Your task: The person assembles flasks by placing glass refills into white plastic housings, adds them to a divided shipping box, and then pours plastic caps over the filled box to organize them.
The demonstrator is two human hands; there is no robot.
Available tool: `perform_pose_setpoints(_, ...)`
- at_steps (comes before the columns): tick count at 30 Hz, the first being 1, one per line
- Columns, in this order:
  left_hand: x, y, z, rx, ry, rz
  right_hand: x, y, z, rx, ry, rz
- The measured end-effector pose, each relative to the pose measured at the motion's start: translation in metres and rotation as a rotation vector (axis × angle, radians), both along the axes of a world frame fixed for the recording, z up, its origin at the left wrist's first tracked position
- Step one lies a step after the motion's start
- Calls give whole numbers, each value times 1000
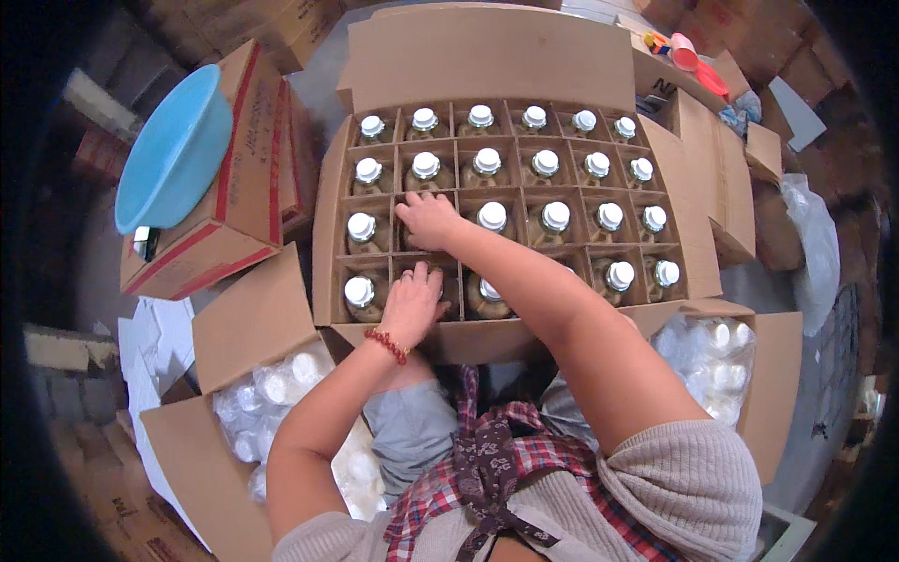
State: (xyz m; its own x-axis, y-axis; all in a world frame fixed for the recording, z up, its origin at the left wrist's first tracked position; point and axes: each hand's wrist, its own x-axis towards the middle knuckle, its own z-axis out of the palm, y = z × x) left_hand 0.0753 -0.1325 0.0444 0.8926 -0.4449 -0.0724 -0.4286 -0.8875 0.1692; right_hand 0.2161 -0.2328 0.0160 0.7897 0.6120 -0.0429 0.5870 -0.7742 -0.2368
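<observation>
A large cardboard box [421,341] with cardboard dividers [491,192] stands before me, holding rows of clear bottles with white caps [487,161]. My left hand [414,302], with a beaded bracelet at the wrist, reaches into a front-row compartment, second from the left; its fingers cover most of what is in there. My right hand [427,219] is over the compartment directly behind it, fingers bent down at the divider. No cap shows in either compartment. Whether the hands grip anything is hidden.
Open cartons with plastic-wrapped white-topped items [270,393] [723,365] stand at both sides near my legs. A light-blue plastic basin [175,151] leans on a closed carton [246,168] at left. More cartons, a pink cup [683,53] and a clear plastic bag [811,246] are at right.
</observation>
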Motion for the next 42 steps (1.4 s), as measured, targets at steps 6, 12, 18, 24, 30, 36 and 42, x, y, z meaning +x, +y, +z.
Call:
perform_pose_setpoints(6, 6, -17, -16, 141, 41, 81, 7, -32, -13, 272, 121, 42)
perform_pose_setpoints(12, -5, 12, -29, -287, -27, 144, -65, -85, 86, 700, 218, 14)
perform_pose_setpoints(18, -121, 1, 9, -490, -270, 363, -143, -207, 72, 500, 314, -175)
perform_pose_setpoints(24, -311, 87, 10, -837, -588, 888, -158, -301, 12, 186, 380, -162)
perform_pose_setpoints(30, -496, 131, -88, -514, -399, 1282, -186, -237, -8, -174, 77, -102)
perform_pose_setpoints(36, -593, 196, -114, -248, -421, 1636, -179, -214, 0, -669, -89, -122)
perform_pose_setpoints(42, -531, 271, -134, -664, -404, 1524, -192, -207, 6, -584, -104, -99)
